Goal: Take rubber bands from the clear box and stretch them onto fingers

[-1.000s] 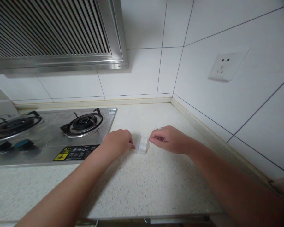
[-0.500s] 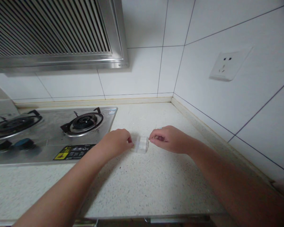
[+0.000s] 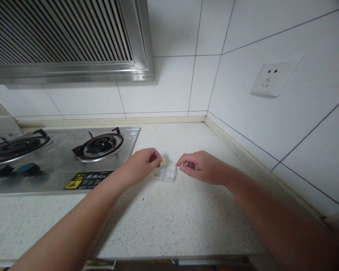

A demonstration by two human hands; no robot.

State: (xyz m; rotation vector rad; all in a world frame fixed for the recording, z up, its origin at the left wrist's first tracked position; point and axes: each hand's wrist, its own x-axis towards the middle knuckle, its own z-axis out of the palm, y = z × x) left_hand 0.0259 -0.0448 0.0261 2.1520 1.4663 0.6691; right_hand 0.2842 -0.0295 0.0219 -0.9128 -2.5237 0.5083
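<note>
On the counter between my hands lies a small clear plastic box (image 3: 167, 176), with a bit of something yellowish showing at its left end. My left hand (image 3: 145, 165) pinches a thin yellow loop (image 3: 163, 162) between thumb and forefinger, just above the box's left part. The loop is too small to tell its exact kind. My right hand (image 3: 201, 166) is at the box's right edge, fingers loosely curled, with a small gap between thumb and forefinger and nothing seen in it. Whether its forefinger touches the box I cannot tell.
To the left is a steel gas hob (image 3: 59, 150) with two burners and dark knobs (image 3: 29, 170). A range hood (image 3: 96, 71) hangs above it. White tiled walls meet behind the speckled counter (image 3: 169, 222). A socket (image 3: 272, 79) is on the right wall.
My left hand has risen slightly from the box, and a yellow loop now shows at its fingertips. My right thumb and forefinger have parted a little. The box has stayed in place.
</note>
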